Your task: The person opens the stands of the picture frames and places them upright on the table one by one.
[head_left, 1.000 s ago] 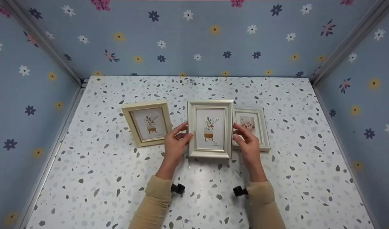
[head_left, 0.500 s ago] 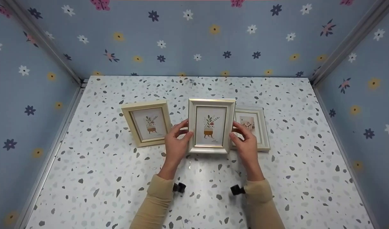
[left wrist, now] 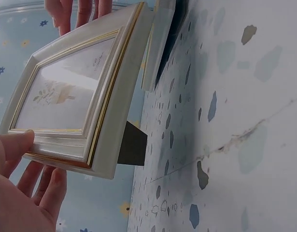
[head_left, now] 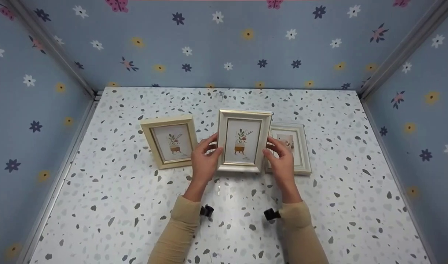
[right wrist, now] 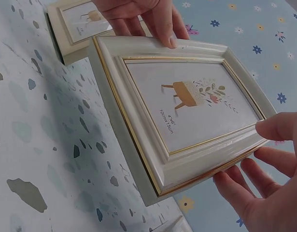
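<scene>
A white picture frame (head_left: 242, 141) with gold trim is above the middle of the tabletop (head_left: 356, 198), between its left and right edges, leaning back toward the back edge. The left-hand grip (head_left: 205, 159) and right-hand grip (head_left: 281, 159) are clamped on its opposite sides, thumbs in front. A dark stand (left wrist: 133, 145) juts out behind it. Toward the tabletop's left edge stands a cream frame (head_left: 173, 143); toward the right edge is another pale frame (head_left: 299, 148), partly hidden behind the right-hand grip and the held frame.
</scene>
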Demonstrator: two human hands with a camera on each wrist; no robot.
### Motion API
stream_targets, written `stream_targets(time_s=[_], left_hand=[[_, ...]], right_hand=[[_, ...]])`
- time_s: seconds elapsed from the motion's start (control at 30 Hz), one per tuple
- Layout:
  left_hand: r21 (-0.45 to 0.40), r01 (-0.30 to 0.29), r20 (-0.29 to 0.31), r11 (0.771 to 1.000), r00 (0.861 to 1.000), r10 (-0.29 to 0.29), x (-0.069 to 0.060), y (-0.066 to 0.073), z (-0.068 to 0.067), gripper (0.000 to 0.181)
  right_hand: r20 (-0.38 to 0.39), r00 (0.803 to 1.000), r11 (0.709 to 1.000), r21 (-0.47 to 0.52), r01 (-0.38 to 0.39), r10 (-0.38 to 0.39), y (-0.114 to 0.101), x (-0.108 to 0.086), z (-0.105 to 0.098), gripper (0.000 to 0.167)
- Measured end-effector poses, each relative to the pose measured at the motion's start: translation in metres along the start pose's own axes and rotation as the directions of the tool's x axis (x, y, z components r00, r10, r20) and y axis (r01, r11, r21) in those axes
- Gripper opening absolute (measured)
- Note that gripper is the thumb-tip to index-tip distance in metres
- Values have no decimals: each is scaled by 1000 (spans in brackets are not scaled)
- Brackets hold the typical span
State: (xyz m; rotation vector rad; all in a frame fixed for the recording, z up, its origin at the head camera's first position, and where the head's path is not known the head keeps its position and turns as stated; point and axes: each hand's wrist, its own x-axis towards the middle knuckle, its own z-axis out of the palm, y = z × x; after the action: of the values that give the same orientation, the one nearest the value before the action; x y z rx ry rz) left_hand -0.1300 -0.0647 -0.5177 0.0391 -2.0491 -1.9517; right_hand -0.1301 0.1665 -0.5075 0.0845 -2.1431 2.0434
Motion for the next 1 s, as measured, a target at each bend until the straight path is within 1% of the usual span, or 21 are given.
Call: stream_targets(time_s=[0.1, 0.13, 0.3, 0.4, 0.53, 0.67, 0.8, 1.0], left_hand=[[-2, 0, -5, 1000, 1000, 0, 0, 5, 2, 42], [0, -3, -6, 1000, 1000, 3, 0, 4, 2, 42], [11, -29, -6, 1000, 1000, 29, 4, -6, 3, 43], [-15, -30, -2, 999, 1000, 30, 6, -8, 3, 43], [-55, -10, 1, 998, 1000, 10, 11, -8, 4, 43], [-70, 4, 4, 998, 1000, -3, 16, -10, 5, 42], [-93, 13, 6, 996, 1000, -12, 21, -15, 6, 44], [-82, 27, 7, 996, 1000, -27, 25, -23, 7, 48]], right_hand=[[5, 1000, 1000, 7, 3, -3, 1, 3, 1, 42], [4, 1000, 1000, 2, 4, -4, 2, 4, 1, 43], [6, 1000, 1000, -8, 14, -14, 1, 9, 3, 43], [10, 1000, 1000, 7, 20, -20, -9, 9, 6, 42], [13, 999, 999, 24, 34, -34, -25, 8, 11, 41], [10, 999, 998, 42, 41, -42, -25, 12, 14, 41], [6, 999, 997, 70, 44, -44, -19, 18, 18, 42], [0, 998, 992, 115, 55, -55, -7, 25, 23, 43]])
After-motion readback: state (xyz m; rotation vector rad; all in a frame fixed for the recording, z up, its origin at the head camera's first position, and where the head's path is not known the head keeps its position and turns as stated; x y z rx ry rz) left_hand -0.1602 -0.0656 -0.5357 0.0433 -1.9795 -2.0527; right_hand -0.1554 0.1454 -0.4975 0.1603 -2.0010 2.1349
